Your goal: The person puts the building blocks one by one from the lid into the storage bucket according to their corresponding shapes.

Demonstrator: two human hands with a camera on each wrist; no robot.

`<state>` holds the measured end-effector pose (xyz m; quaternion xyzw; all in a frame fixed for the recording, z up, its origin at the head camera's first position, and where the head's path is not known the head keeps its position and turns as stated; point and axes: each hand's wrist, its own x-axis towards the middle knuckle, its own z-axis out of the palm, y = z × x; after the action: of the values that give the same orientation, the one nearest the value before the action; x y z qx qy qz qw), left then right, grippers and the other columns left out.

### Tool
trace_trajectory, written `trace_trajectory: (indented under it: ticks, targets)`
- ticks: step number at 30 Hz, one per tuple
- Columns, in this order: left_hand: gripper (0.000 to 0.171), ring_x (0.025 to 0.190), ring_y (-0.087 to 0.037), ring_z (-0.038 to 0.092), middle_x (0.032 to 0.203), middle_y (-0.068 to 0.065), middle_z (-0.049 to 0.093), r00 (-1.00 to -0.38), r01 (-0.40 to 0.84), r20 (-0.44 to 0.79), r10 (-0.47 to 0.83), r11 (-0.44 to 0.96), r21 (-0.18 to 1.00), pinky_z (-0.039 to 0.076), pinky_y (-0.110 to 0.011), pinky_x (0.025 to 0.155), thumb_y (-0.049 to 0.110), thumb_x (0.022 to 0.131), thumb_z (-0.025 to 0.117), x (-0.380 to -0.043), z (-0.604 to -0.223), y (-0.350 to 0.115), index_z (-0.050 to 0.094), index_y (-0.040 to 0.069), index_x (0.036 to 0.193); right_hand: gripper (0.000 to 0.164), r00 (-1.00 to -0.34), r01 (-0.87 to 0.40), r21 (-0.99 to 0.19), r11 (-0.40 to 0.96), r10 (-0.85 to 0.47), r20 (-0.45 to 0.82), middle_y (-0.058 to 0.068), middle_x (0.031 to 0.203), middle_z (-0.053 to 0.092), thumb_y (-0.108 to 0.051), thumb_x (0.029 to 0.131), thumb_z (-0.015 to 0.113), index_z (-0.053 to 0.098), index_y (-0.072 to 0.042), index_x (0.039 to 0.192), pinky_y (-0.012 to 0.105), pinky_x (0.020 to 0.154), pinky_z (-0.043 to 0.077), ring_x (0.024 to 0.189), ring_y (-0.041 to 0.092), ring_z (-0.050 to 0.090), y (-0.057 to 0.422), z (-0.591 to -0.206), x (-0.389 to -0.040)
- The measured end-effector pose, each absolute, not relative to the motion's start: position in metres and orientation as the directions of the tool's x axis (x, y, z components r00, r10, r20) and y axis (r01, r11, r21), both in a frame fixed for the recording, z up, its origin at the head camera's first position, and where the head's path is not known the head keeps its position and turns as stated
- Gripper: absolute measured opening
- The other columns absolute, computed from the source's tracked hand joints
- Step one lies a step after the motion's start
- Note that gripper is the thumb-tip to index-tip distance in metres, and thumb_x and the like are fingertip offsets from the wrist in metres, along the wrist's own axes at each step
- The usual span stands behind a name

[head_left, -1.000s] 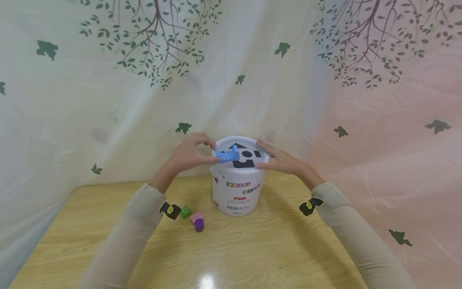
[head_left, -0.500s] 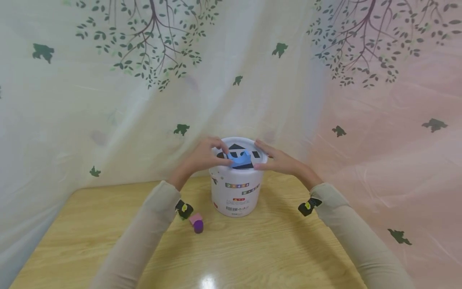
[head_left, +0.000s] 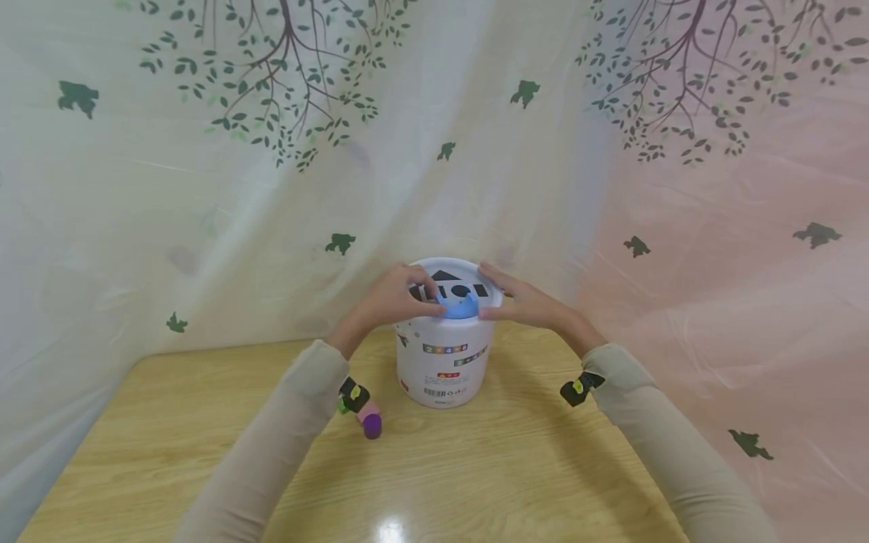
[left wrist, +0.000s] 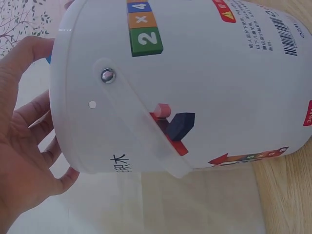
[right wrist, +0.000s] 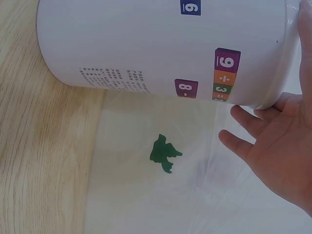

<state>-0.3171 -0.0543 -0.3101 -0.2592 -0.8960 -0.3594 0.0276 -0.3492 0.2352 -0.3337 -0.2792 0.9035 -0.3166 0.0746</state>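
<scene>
A white bucket (head_left: 444,358) stands upright on the wooden table, its lid (head_left: 468,271) pierced by several dark shaped openings. My left hand (head_left: 395,296) pinches a blue arch-shaped block (head_left: 463,307) between thumb and fingers at the lid's near side, over the near opening; whether part of it is inside cannot be seen. In the left wrist view, the bucket hides most of this block. My right hand (head_left: 532,302) lies spread against the right side of the lid's rim, its thumb close to the block. Extended fingers (right wrist: 246,122) show beside the rim in the right wrist view.
Left of the bucket lie a purple cylinder block (head_left: 372,426), a pink block (head_left: 369,412) and a green block (head_left: 342,406), partly hidden by the left wrist camera (head_left: 354,394). A translucent handle (left wrist: 141,117) hangs on the bucket's side. A leaf-patterned curtain (head_left: 271,211) rises behind the table.
My left hand has carried the blue block rightward across the lid to the near opening and lowered it there. My right hand stays at the rim.
</scene>
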Motion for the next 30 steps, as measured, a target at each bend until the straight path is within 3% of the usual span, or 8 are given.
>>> trace_trajectory:
  ticks: [11, 22, 30]
  targets:
    - [0.030, 0.116, -0.026, 0.052, 0.115, -0.008, 0.065, -0.884, 0.449, 0.198, 0.424, 0.651, 0.612, 0.055, -0.044, 0.093, 0.041, 0.089, 0.076, -0.3182, -0.3137, -0.0544, 0.079, 0.014, 0.101, 0.100, -0.838, -0.454, -0.607, 0.653, -0.545, 0.040, -0.002, 0.173, 0.001, -0.054, 0.091, 0.070, 0.011, -0.020, 0.165, 0.064, 0.122, 0.020, 0.159, 0.033, 0.011, 0.2338, -0.3344, -0.3483]
    - [0.014, 0.107, -0.025, 0.060, 0.107, -0.010, 0.071, -0.860, 0.486, 0.234, 0.453, 0.586, 0.649, 0.056, -0.039, 0.091, 0.019, 0.091, 0.076, -0.3222, -0.3151, -0.0562, 0.079, 0.006, 0.095, 0.100, -0.847, -0.437, -0.616, 0.655, -0.531, 0.035, -0.003, 0.173, 0.002, -0.053, 0.090, 0.071, 0.012, -0.022, 0.165, 0.063, 0.123, 0.019, 0.159, 0.032, 0.010, 0.2338, -0.3350, -0.3477]
    - [0.012, 0.104, -0.025, 0.063, 0.106, -0.011, 0.072, -0.858, 0.495, 0.266, 0.440, 0.565, 0.660, 0.056, -0.038, 0.091, 0.016, 0.090, 0.076, -0.3241, -0.3178, -0.0562, 0.078, 0.006, 0.096, 0.100, -0.847, -0.439, -0.612, 0.658, -0.530, 0.039, -0.002, 0.173, 0.002, -0.053, 0.090, 0.071, 0.012, -0.022, 0.165, 0.061, 0.123, 0.020, 0.159, 0.031, 0.011, 0.2326, -0.3326, -0.3468]
